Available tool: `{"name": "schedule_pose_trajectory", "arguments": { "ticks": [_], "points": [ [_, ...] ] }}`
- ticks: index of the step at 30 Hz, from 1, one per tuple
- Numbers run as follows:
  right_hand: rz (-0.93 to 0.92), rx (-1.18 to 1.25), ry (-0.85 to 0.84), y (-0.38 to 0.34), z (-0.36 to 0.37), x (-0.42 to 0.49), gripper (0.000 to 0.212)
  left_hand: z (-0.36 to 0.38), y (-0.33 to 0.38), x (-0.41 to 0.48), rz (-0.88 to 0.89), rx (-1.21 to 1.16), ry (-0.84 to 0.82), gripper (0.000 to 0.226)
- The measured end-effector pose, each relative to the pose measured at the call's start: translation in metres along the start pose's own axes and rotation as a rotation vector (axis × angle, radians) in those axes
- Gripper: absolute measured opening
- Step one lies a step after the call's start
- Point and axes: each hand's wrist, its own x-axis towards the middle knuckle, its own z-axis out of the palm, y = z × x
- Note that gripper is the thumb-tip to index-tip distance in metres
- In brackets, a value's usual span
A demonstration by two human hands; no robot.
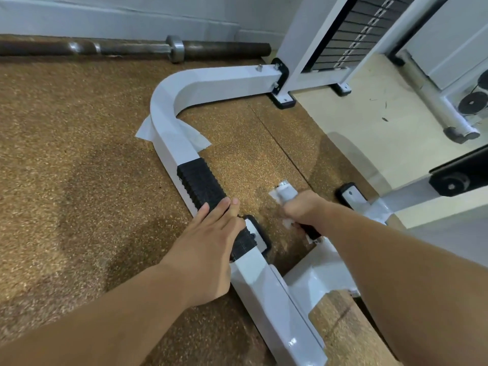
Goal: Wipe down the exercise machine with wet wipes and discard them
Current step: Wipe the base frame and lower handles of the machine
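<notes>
The exercise machine's white base frame (211, 83) curves across the brown floor, with a black ribbed foot pad (199, 184) on its near leg. My left hand (208, 249) lies flat on the lower end of that pad, fingers together, holding nothing. My right hand (301, 210) is closed around a short bar of the machine with a white wet wipe (284, 194) wrapped over it; the wipe sticks out above and below my fist. Another white wipe (196, 136) lies draped over the frame near the bend.
A dark barbell (132, 48) lies along the wall at the back. The weight stack (356, 35) and its white uprights stand at the upper right. A grey roller pad (433, 101) and black brackets (451, 180) are to the right. Speckled rubber flooring (66, 154) fills the left.
</notes>
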Motion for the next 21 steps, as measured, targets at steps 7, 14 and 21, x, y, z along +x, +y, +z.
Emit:
{"name": "schedule_pose_trajectory", "arguments": {
  "ticks": [7,14,21],
  "points": [
    [-0.044,-0.055,0.226,0.004,0.013,-0.007,0.018,-0.006,-0.005,-0.001,0.031,-0.084,-0.006,0.07],
    [-0.135,-0.587,0.696,0.016,0.057,-0.029,0.035,-0.003,-0.005,0.0,0.026,-0.148,-0.005,0.077],
    [0.081,0.023,-0.228,-0.006,-0.012,-0.016,0.024,-0.005,-0.006,0.002,0.02,-0.192,-0.037,0.075]
  ]
}}
